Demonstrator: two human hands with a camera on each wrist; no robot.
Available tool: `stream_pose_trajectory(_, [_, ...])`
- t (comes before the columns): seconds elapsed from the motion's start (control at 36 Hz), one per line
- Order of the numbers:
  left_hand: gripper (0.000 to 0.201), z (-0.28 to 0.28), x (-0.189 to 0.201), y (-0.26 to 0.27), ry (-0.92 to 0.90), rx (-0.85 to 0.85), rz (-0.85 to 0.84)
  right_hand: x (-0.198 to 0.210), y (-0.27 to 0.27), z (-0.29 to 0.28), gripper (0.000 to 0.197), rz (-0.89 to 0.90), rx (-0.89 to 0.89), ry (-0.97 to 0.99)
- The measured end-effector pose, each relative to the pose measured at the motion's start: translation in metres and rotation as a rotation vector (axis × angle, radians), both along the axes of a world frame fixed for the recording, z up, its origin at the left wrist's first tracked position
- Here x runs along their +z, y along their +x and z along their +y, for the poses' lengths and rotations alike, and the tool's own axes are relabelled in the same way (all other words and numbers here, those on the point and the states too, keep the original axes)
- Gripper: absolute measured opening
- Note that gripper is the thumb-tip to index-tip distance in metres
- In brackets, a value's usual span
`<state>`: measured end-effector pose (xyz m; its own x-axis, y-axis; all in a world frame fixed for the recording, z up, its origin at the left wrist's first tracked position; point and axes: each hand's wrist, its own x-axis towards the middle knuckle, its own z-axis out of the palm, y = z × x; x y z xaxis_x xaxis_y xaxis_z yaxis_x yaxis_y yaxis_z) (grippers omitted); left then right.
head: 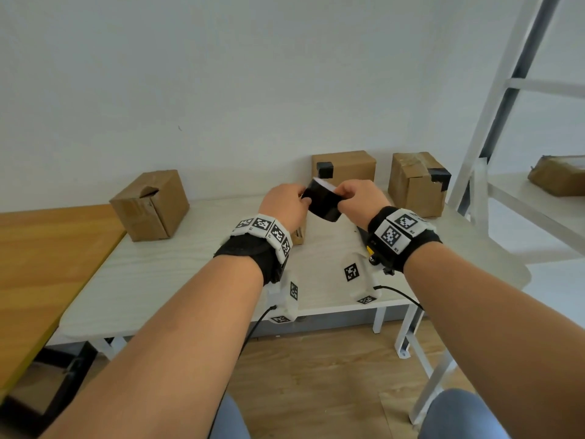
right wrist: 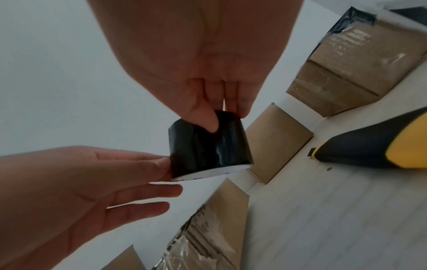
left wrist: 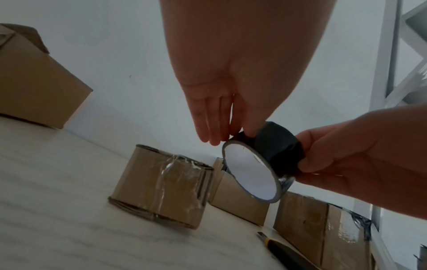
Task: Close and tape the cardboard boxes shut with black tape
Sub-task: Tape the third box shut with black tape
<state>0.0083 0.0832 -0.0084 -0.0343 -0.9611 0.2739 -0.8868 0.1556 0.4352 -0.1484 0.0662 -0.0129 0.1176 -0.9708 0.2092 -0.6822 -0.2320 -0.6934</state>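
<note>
Both hands hold a black tape roll point(head: 323, 202) in the air above the white table point(head: 177, 280). My right hand point(head: 340, 198) grips its right side, thumb and fingers pinching the rim point(right wrist: 226, 120). My left hand point(head: 304, 198) pinches the roll's left edge with thumb and forefinger point(left wrist: 240, 135), the other fingers straight. Its white core point(left wrist: 249, 173) faces down and to the left. A small low cardboard box point(left wrist: 161, 188) sits below my left hand. An untaped box point(head: 150, 205) with a gaping flap stands at the left. Two boxes with black tape stand at the back point(head: 343, 167) and the right point(head: 418, 185).
A black and yellow utility knife point(right wrist: 369, 146) lies on the table under my right wrist. An orange-topped table point(head: 38, 264) adjoins on the left. A white metal shelf frame point(head: 506, 106) stands at the right, with another box point(head: 560, 175) on its shelf. The wall runs behind the boxes.
</note>
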Motion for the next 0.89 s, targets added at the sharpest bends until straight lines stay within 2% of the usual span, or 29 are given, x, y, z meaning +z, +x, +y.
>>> stream_pose_trajectory(0.17, [0.020,0.005,0.002,0.003,-0.072,0.011,0.116,-0.002,0.001,0.000,0.029,-0.007,0.017,0.007])
stream_pose_trajectory(0.33, [0.011,0.005,0.003,0.003,-0.067,0.040,0.196,-0.004,0.003,-0.001,0.029,-0.014,0.029,-0.005])
stream_pose_trajectory(0.53, [0.007,0.004,0.005,0.005,-0.041,0.035,0.253,-0.004,0.003,-0.001,0.004,-0.050,0.034,-0.020])
stream_pose_trajectory(0.56, [0.008,0.004,0.005,0.005,-0.035,0.029,0.260,-0.004,0.003,-0.001,0.006,-0.054,0.035,-0.029])
stream_pose_trajectory(0.61, [0.009,0.004,0.004,0.004,-0.012,0.017,0.249,-0.005,0.003,-0.001,0.012,-0.052,0.038,-0.047])
stream_pose_trajectory(0.89, [0.018,0.006,0.011,0.000,0.079,0.005,0.106,-0.002,0.003,0.001,0.017,-0.006,0.053,-0.063])
